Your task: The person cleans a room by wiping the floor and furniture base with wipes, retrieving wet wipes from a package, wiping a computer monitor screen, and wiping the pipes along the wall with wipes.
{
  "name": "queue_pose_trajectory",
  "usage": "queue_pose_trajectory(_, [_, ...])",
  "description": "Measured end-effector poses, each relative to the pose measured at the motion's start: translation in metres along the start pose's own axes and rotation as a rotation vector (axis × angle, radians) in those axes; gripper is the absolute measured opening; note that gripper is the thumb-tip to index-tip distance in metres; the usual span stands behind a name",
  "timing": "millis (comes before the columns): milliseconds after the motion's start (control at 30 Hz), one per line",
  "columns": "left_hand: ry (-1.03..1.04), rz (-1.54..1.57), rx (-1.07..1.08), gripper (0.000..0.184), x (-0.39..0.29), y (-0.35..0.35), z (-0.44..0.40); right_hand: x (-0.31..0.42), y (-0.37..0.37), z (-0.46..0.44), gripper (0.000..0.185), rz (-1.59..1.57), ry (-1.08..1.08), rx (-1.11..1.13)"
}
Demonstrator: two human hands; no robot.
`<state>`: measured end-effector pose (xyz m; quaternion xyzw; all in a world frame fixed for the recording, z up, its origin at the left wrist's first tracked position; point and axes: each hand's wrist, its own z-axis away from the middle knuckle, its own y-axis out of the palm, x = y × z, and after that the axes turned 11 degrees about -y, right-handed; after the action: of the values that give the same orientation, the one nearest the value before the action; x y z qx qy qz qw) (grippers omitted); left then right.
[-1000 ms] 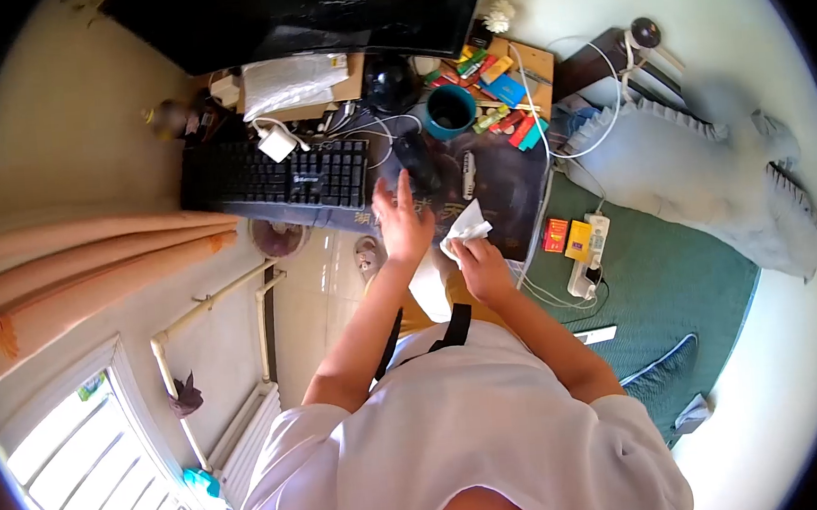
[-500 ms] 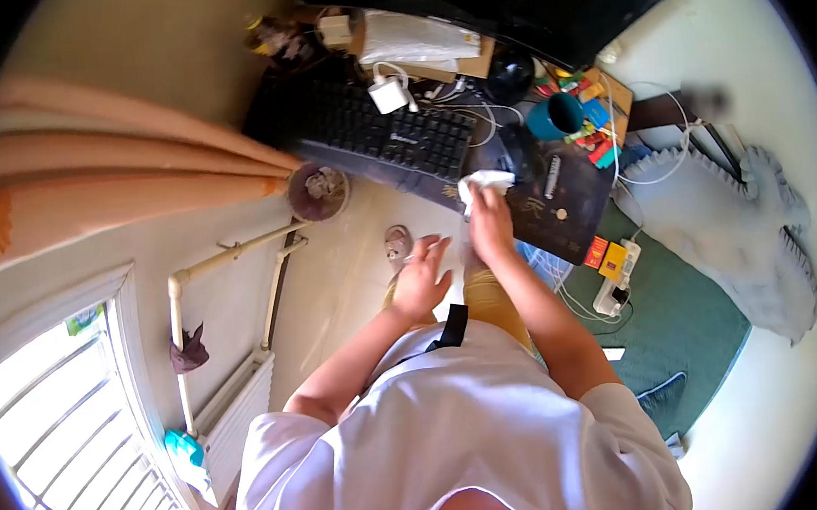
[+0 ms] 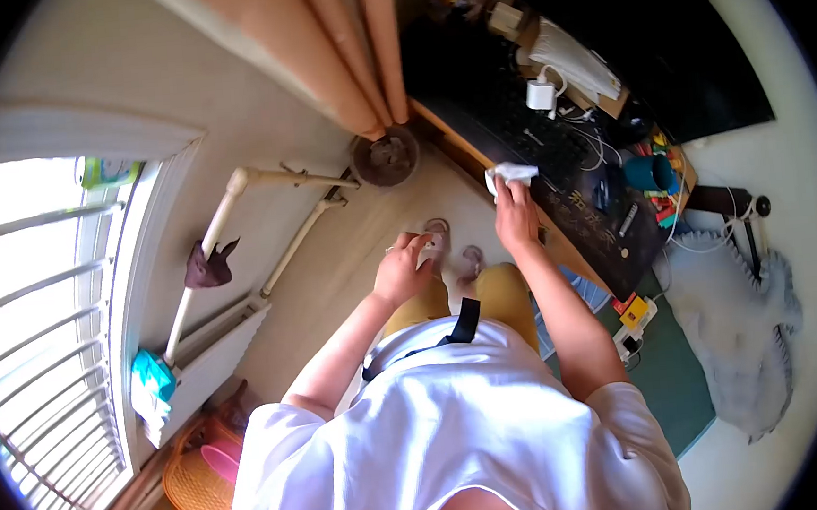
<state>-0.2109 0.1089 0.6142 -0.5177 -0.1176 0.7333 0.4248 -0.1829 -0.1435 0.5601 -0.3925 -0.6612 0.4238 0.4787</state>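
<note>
In my right hand is a crumpled white tissue, pinched at the fingertips beside the front edge of the dark desk. My left hand hangs over the floor in front of my legs. Its fingers are loosely bent, with the thumb apart, and I see nothing held in it. Beyond both hands, a round bin with rubbish inside stands on the floor between the curtain and the desk.
On the desk are a keyboard, a white charger, a teal cup and a monitor. An orange curtain hangs ahead. Pipes and a radiator line the left wall. A power strip lies at right.
My view has turned left, so the desk now sits further right and the bin is nearer the middle. The tissue stays in my right hand. My left hand's fingers are more bent.
</note>
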Motion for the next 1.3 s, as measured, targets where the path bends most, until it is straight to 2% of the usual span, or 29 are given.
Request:
queue_pose_trajectory(33, [-0.006,0.01,-0.016,0.042,0.006,0.0,0.006,0.003,0.001,-0.013,0.044,-0.034,-0.037,-0.027])
queue_pose_trajectory(133, [-0.082,0.03,-0.047,0.042,0.023,-0.001,0.031,0.002,0.019,-0.041,0.038,0.018,0.126,0.119])
queue_pose_trajectory(167, [-0.103,0.032,-0.077,0.042,0.03,-0.002,0.042,0.005,0.022,-0.045,0.03,-0.029,0.17,0.223])
queue_pose_trajectory(200, [-0.142,0.065,-0.094,0.042,0.036,-0.002,0.055,0.015,0.017,-0.05,0.02,-0.044,0.117,0.369])
queue_pose_trajectory(267, [-0.188,0.095,-0.15,0.041,0.046,-0.005,0.079,0.02,0.048,-0.034,0.016,-0.511,-0.041,0.21])
queue_pose_trajectory(300, [-0.238,0.156,-0.166,0.04,0.051,-0.006,0.092,0.038,0.042,-0.032,0.018,-0.769,0.095,0.174])
queue_pose_trajectory(333, [-0.287,0.218,-0.18,0.039,0.053,-0.009,0.105,0.057,0.041,-0.027,0.019,-0.762,0.097,0.064])
queue_pose_trajectory(433, [-0.342,0.261,-0.231,0.034,0.06,-0.021,0.129,0.095,0.019,-0.019,0.02,-0.505,-0.17,-0.054])
queue_pose_trajectory(467, [-0.374,0.304,-0.226,0.033,0.064,-0.024,0.135,0.101,0.018,-0.015,0.02,-0.513,-0.196,-0.054])
queue_pose_trajectory(500, [-0.383,0.309,-0.253,0.033,0.07,-0.03,0.139,0.103,0.019,-0.011,0.02,-0.738,-0.111,-0.042])
queue_pose_trajectory(533, [-0.336,0.137,-0.43,0.032,0.078,-0.04,0.14,0.11,0.015,-0.009,0.021,-0.961,-0.019,-0.023])
queue_pose_trajectory(567, [-0.287,-0.04,-0.597,0.031,0.087,-0.052,0.139,0.113,0.009,-0.004,0.02,-1.236,0.183,0.019])
queue_pose_trajectory(600, [-0.193,-0.045,-0.827,0.032,0.102,-0.066,0.133,0.119,-0.006,-0.003,0.02,-1.497,0.398,0.068])
queue_pose_trajectory(633, [-0.162,-0.094,-1.004,0.035,0.103,-0.094,0.13,0.12,-0.011,-0.002,0.019,-1.502,0.369,0.108])
queue_pose_trajectory(667, [-0.181,-0.161,-1.16,0.039,0.116,-0.117,0.122,0.125,-0.017,-0.003,0.019,-1.556,0.427,0.121])
queue_pose_trajectory(733, [-0.267,-0.333,-1.291,0.058,0.122,-0.169,0.113,0.141,-0.021,-0.014,0.022,-1.623,0.363,0.079])
queue_pose_trajectory(800, [-0.401,-0.448,-1.254,0.069,0.139,-0.204,0.098,0.184,-0.039,-0.043,0.024,-1.439,0.156,-0.008])
queue_pose_trajectory(867, [-0.543,-0.54,-1.085,0.068,0.159,-0.223,0.089,0.223,-0.042,-0.08,0.026,-1.114,-0.174,-0.093])
queue_pose_trajectory(900, [-0.637,-0.513,-0.817,0.058,0.165,-0.236,0.091,0.249,-0.045,-0.1,0.026,-0.951,-0.293,-0.174])
queue_pose_trajectory(933, [-0.626,-0.507,-0.821,0.058,0.181,-0.241,0.091,0.271,-0.041,-0.122,0.024,-0.842,-0.374,-0.232])
queue_pose_trajectory(1033, [-0.11,-0.229,-0.952,0.034,0.224,-0.247,0.102,0.325,-0.009,-0.175,0.022,-0.6,-0.438,-0.292])
queue_pose_trajectory(1067, [-0.108,-0.223,-0.947,0.034,0.232,-0.251,0.114,0.338,0.005,-0.185,0.024,-0.482,-0.458,-0.271])
queue_pose_trajectory(1133, [0.035,0.299,-1.026,0.036,0.243,-0.257,0.141,0.347,0.049,-0.197,0.026,-0.239,-0.546,-0.18])
queue_pose_trajectory(1200, [0.057,0.511,-1.085,0.033,0.238,-0.254,0.184,0.358,0.064,-0.201,0.028,-0.181,-0.559,-0.212])
queue_pose_trajectory(1267, [-0.03,0.803,-1.061,0.028,0.24,-0.233,0.229,0.374,0.065,-0.195,0.033,-0.239,-0.629,-0.157])
queue_pose_trajectory(1300, [-0.09,0.851,-1.036,0.027,0.242,-0.223,0.252,0.388,0.071,-0.188,0.035,-0.236,-0.636,-0.199])
